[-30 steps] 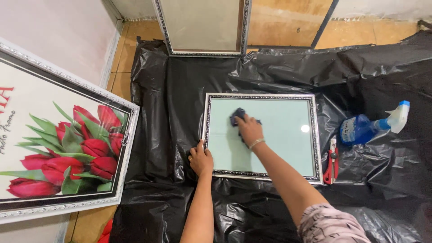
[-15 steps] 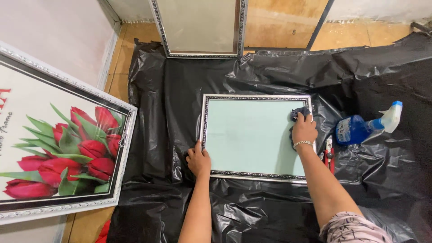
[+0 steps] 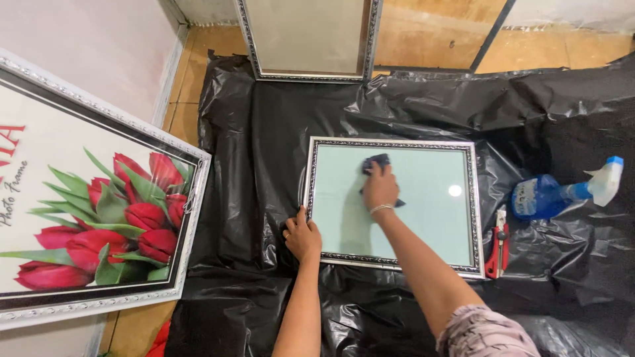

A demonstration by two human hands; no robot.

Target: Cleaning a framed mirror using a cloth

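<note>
We find open black plastic sheet (image 3: pixel 264 132) along the far edge and left edge of the small frame (image 3: pixel 393 144). At the sheet's right edge the spray bottle (image 3: pixel 549 195) and red cutter (image 3: pixel 497 244) narrow the way. A leaning frame (image 3: pixel 307 39) blocks the far edge; the tulip picture (image 3: pixel 92 192) walls off the left.

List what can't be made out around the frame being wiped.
Head view only:
- Dark cloth: mostly covered by the right hand.
- Frame lower left corner: hidden under the left hand.
- Red cutter: too small to tell its blade.
- Tulip picture: cut off by the left edge.
</note>
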